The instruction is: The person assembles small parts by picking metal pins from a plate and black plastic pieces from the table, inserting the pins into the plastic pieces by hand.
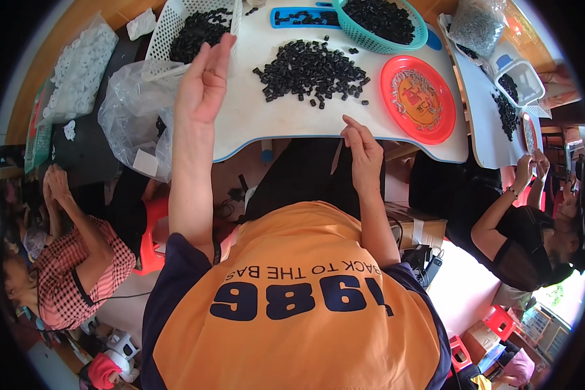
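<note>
My left hand (207, 84) is raised beside the white perforated basket (155, 52), fingers stretched out and palm turned up; nothing shows in it. Inside that basket lie small black plastic pieces (198, 34). My right hand (364, 151) is at the table's front edge, its thumb and fingers drawn together. Whatever they hold, if anything, is too small to tell. Between and beyond my hands, a loose heap of small black plastic pieces (311, 70) is spread on the white table (244, 123). Right of the heap, a red plate (447, 120) bears small greyish metal-looking pieces (429, 91).
A teal basket (346, 36) of black pieces and a blue tray (286, 18) stand at the back. A see-through plastic bag (131, 107) hangs at the left table edge. One person (88, 266) sits at my left, another (517, 234) works at the right table.
</note>
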### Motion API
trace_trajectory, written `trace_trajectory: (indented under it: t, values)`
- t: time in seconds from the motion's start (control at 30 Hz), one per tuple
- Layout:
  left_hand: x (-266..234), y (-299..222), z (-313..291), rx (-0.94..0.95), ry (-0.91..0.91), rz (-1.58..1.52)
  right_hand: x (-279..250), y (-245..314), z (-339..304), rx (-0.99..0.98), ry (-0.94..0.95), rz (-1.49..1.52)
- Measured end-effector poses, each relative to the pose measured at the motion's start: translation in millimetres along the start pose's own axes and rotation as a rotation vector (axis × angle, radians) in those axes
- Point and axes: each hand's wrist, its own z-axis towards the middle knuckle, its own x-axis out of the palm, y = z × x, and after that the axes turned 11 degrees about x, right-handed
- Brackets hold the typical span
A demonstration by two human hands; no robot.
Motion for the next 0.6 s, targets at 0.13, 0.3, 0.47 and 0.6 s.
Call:
trace_trajectory:
  t: [0.13,0.3,0.47,0.6]
  values:
    - [-9.1,87.6,-45.7,-0.047,0.203,0.661,-17.4,-10.9,2.3,0.030,-0.035,0.037]
    - [-34.3,176.4,-51.5,0.191,0.490,1.496,-44.5,-3.8,16.3,0.030,-0.083,0.085]
    - [-58.6,204.2,-38.5,0.443,0.688,1.684,-77.8,6.5,18.6,-0.041,-0.207,0.097]
    - [-58.8,214.4,-39.2,0.464,0.730,1.683,-119.1,18.9,39.9,-0.049,-0.360,0.035]
